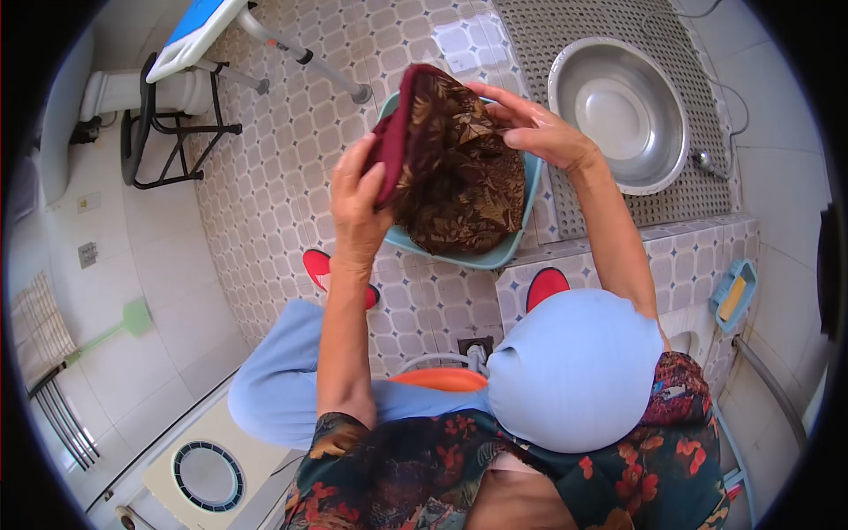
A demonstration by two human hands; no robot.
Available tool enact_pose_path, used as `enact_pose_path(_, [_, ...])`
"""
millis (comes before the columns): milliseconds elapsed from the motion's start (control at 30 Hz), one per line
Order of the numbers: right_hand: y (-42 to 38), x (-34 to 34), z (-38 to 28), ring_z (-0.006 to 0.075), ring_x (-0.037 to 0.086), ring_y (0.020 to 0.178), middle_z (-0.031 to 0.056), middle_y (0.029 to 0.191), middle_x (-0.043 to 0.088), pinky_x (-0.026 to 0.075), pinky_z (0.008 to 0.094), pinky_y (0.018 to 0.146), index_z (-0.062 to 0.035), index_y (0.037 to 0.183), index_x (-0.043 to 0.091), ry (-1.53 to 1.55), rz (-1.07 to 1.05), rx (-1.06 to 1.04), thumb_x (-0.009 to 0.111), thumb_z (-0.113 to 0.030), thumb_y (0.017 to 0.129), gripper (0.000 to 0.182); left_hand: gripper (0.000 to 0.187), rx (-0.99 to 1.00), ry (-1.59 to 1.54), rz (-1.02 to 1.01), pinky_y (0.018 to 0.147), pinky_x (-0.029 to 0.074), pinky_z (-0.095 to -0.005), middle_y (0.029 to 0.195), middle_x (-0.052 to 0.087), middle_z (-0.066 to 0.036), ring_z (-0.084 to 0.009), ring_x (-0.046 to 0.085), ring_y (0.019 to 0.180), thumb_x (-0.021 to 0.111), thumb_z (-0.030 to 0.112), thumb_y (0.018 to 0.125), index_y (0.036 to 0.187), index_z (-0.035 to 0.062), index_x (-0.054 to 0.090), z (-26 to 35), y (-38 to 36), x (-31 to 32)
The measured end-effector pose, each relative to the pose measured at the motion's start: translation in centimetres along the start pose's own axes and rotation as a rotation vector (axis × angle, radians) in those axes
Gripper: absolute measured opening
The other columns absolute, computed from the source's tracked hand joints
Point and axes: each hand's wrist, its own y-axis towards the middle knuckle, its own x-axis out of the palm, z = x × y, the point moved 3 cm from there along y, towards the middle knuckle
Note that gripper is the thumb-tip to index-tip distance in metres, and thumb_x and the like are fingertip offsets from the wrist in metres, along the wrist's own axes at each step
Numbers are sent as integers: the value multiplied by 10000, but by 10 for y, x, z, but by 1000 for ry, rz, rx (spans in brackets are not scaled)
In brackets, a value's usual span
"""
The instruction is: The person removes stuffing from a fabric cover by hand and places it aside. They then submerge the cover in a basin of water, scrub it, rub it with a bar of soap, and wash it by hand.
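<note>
A brown leaf-patterned cloth garment (464,181) with a dark red edge lies partly in a light blue plastic basin (477,258) on the tiled floor, its upper part raised above the rim. My left hand (358,181) grips the dark red edge on the left side, thumb and fingers closed round it. At the upper right, my right hand (543,132) has the cloth between its thumb and fingers, some fingertips passing behind it. The bottom of the basin is hidden under the fabric.
A large metal basin (618,115) stands on a grey perforated mat (530,40) on the raised ledge to the right. A blue soap dish (735,296) is near the right wall. Upper left are a black frame (181,132) and a blue-and-white seat (199,31) with metal legs.
</note>
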Motion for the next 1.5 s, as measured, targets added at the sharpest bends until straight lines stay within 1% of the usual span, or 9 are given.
enact_pose_path(167, [-22, -16, 40, 126, 523, 1094, 51, 1161, 574, 375, 273, 1005, -57, 1329, 469, -503, 298, 160, 608, -47, 739, 606, 492, -67, -36, -401, 994, 406, -454, 1345, 476, -183, -407, 479, 1190, 733, 34, 590, 1066, 41, 613, 13, -64, 53])
enact_pose_path(333, [-58, -23, 72, 147, 525, 830, 13, 822, 527, 418, 283, 774, -42, 809, 592, -684, 454, -54, 562, 64, 702, 153, 326, -261, -301, -254, 963, 422, -403, 1247, 558, -165, -333, 547, 1093, 683, 78, 681, 1004, 39, 660, 13, -79, 55])
enact_pose_path(467, [-70, 4, 63, 247, 525, 848, 44, 799, 522, 411, 322, 778, -82, 641, 578, -962, 396, -214, 602, 37, 613, 124, 218, -652, -508, -127, 892, 447, -358, 1078, 637, -114, -251, 589, 993, 697, 143, 773, 965, 41, 685, 0, -75, 58])
enact_pose_path(733, [-61, 95, 89, 237, 523, 899, 23, 785, 501, 374, 390, 877, -128, 641, 605, -1034, 230, -334, 618, 3, 569, 150, 348, -647, -120, -269, 760, 492, -354, 966, 660, -148, -307, 615, 878, 743, 230, 763, 1052, 45, 678, -14, -64, 73])
enact_pose_path(1000, [-52, 102, 84, 250, 530, 940, 48, 907, 563, 353, 419, 959, -135, 897, 676, -949, 72, -337, 510, 80, 556, 436, 262, -721, -542, -2, 763, 449, -223, 903, 671, -30, -101, 596, 845, 677, -69, 760, 1013, -3, 697, -30, -59, 8])
enact_pose_path(1167, [-51, 87, 52, 272, 541, 1037, 102, 1075, 613, 361, 400, 1008, -90, 1068, 640, -730, 188, -303, 467, 79, 595, 532, 201, -558, -562, 88, 855, 445, -251, 973, 647, -53, -133, 589, 925, 651, -52, 816, 1011, -21, 685, -2, -14, -38])
enact_pose_path(1267, [-40, 54, 36, 306, 510, 1124, 138, 1144, 584, 346, 404, 1050, -76, 1154, 600, -668, 566, -197, 480, 46, 648, 534, 205, -431, -603, 149, 855, 452, -271, 990, 636, -85, -154, 585, 923, 633, -71, 813, 1011, -36, 673, 18, 13, -65])
enact_pose_path(1333, [-28, 32, 21, 330, 450, 1224, 169, 1262, 525, 332, 416, 1071, -85, 1305, 492, -1132, 667, -382, 512, 5, 676, 636, 174, -406, -775, 316, 804, 451, -295, 921, 631, -112, -195, 572, 865, 639, -48, 771, 943, -43, 667, 29, 26, -83])
enact_pose_path(1500, [9, -3, 17, 313, 429, 1275, 148, 1413, 426, 357, 398, 1061, -128, 1466, 303, -1154, 477, -264, 525, -11, 733, 774, 252, -211, -731, 296, 790, 442, -322, 914, 607, -126, -230, 542, 840, 625, 114, 789, 953, -77, 634, 47, 62, -121])
